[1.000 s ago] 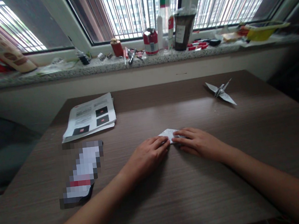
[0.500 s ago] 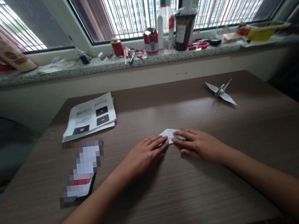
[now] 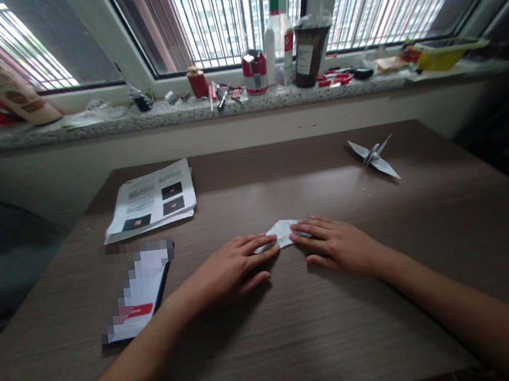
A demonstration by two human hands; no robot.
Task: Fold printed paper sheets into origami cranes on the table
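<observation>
A small folded piece of white paper (image 3: 282, 232) lies flat on the brown wooden table (image 3: 296, 331) near its middle. My left hand (image 3: 229, 269) lies flat with fingers stretched out, its fingertips pressing the paper's left edge. My right hand (image 3: 340, 245) also lies flat, fingers extended, pressing the paper's right side. Part of the paper is hidden under the fingers. A finished paper crane (image 3: 373, 157) sits on the table at the far right, apart from both hands.
A stapled printed sheet (image 3: 151, 201) lies at the far left of the table, a blurred-out phone (image 3: 140, 290) nearer me. The granite windowsill (image 3: 93, 125) holds a red can (image 3: 255, 72), bottles, a dark cup (image 3: 306, 54) and small tools.
My left hand has slid back to the left along the paper, so more of the paper's left flap shows. My right hand has stayed pressed on it.
</observation>
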